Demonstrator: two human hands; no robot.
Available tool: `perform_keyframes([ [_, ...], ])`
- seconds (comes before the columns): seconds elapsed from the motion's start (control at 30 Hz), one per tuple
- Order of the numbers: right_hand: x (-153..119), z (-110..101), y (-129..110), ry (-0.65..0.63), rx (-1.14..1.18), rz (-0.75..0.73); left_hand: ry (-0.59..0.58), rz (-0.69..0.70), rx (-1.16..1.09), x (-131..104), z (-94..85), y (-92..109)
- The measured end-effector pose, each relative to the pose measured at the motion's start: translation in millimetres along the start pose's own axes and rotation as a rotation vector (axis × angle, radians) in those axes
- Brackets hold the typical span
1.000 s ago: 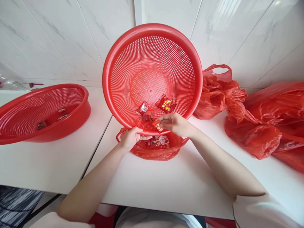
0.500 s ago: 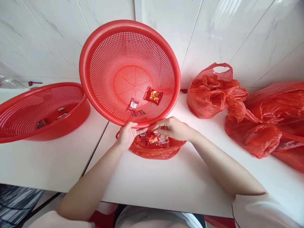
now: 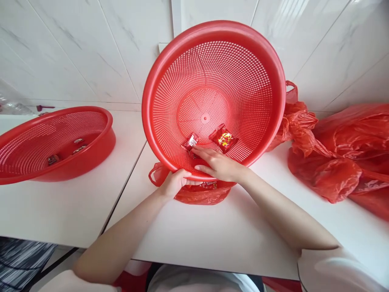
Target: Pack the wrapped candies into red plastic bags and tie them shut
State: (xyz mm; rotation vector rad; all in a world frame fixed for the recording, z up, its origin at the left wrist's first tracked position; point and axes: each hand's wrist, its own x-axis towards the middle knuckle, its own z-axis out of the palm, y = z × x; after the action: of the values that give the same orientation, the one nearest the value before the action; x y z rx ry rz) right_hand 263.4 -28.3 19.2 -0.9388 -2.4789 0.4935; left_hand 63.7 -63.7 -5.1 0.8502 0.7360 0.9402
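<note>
left hand: clenched on lower rim of tilted basket, center of frame
right hand: inside basket, fingers over packets; can't tell if gripping
materials: basket round, red perforated plastic; packets shiny, crinkled (one has yellow print)
bags: open bag under basket, thin red plastic; wrinkled bags, right of frame
second basket: left of frame, small pieces inside
surface/room: smooth white table, dark seam; marbled tile wall
hidden: open bag's contents mostly covered; second basket cut off at left edge
</note>
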Motion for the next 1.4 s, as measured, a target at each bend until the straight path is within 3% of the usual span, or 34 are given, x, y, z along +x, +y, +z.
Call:
perform_keyframes([
  [0.07,-0.5,-1.7,-0.9,-0.046,0.048,-0.013,0.004,-0.006,0.004,0.3,-0.6,-0.1],
  [0.2,-0.2,-6.9,-1.3,-0.015,0.114,-0.052,0.029,0.023,-0.019,2.3,-3.7,4.0],
  [0.37,-1.3,-13.0,-5.9,0.052,0.175,0.044,0.115,0.08,-0.028,6.2,-8.4,7.7],
  [0.6,-5.2,-21.6,-17.8,-0.057,0.256,0.062,0.2,0.075,-0.037,11.8,-13.4,9.0],
  [0.8,-3.5,-19.6,-12.2,-0.088,0.17,-0.075,0.109,0.118,-0.036,11.3,-16.4,11.9],
  [0.97,-1.1,-13.4,-8.6,0.05,0.078,-0.044,0.122,0.112,-0.032,10.7,-13.8,8.5],
  [1.1,0.1,-2.6,3.3,0.126,-0.002,-0.01,0.068,0.064,-0.025,6.1,-6.0,1.2],
  [1.3,-1.2,1.5,13.8,-0.062,0.05,0.04,-0.009,-0.026,-0.033,1.1,0.2,-3.0],
  [1.4,-1.5,-1.5,12.5,-0.016,0.116,0.053,0.006,-0.011,-0.042,3.1,-3.5,-1.4],
])
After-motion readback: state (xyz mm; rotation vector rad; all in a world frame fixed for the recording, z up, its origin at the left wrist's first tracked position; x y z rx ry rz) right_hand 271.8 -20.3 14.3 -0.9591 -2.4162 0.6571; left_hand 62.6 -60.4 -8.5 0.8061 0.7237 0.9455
